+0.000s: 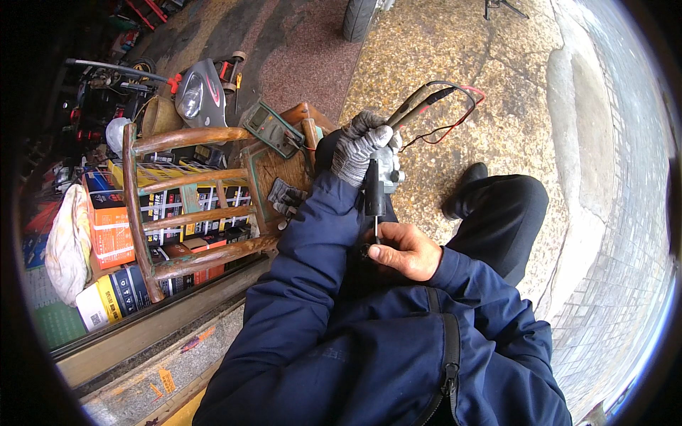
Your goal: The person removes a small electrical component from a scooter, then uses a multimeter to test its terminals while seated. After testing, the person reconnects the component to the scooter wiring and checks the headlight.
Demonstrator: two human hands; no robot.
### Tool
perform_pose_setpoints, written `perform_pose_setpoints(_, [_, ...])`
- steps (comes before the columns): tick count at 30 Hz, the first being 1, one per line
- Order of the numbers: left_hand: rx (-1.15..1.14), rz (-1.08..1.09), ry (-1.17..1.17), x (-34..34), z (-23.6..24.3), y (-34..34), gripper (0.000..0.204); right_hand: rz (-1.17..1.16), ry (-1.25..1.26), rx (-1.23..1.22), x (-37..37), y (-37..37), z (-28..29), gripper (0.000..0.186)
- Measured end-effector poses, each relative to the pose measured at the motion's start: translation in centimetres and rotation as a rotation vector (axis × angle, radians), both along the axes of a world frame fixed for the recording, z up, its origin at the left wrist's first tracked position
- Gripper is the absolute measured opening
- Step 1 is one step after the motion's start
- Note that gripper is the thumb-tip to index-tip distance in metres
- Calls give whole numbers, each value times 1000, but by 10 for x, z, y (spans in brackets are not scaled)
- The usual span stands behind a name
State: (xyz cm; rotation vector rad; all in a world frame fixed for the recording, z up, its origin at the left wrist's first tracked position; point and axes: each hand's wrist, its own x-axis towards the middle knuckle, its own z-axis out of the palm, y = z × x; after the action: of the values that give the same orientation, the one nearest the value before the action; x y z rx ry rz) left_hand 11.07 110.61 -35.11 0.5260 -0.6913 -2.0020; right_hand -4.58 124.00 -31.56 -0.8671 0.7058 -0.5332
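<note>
My left hand [356,150], in a grey striped knit glove, is closed around a silver metal part [388,167]. Out of the same grip point two slim dark sticks [420,103] that look like meter probes, with a red and a black lead looping beyond them. Along the near side of the metal part runs a black cylinder [374,188], a thin metal rod [376,228] coming out of its lower end. My bare right hand [406,250] is closed at that rod, thumb and forefinger together beside a small dark round piece [365,251]. Just what the fingertips hold is hidden.
To my left is a wooden chair [195,181]; a multimeter [274,129] and a spare grey glove [285,195] rest on it. Behind its slats stand orange, black and yellow boxes [112,238]. A white cloth [69,245] and a grey fairing [201,92] lie farther left.
</note>
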Motion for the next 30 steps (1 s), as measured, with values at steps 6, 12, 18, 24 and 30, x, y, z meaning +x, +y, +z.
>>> perform_pose_setpoints(6, [-36,25,-1,-1,-2,-1,10,14,263,-328,-3,-7,6,42])
perform_pose_setpoints(12, [-24,15,4,-1,-4,0,9,-38,534,-550,0,-5,10,46])
perform_pose_setpoints(18, [-21,-6,19,-2,-1,0,11,1,524,-681,-5,-7,14,40])
perform_pose_setpoints(24, [68,-26,33,1,0,1,10,-18,144,-275,0,-5,7,31])
perform_pose_setpoints(30, [-8,53,-22,0,-8,-3,13,-30,121,-222,-2,-4,3,28])
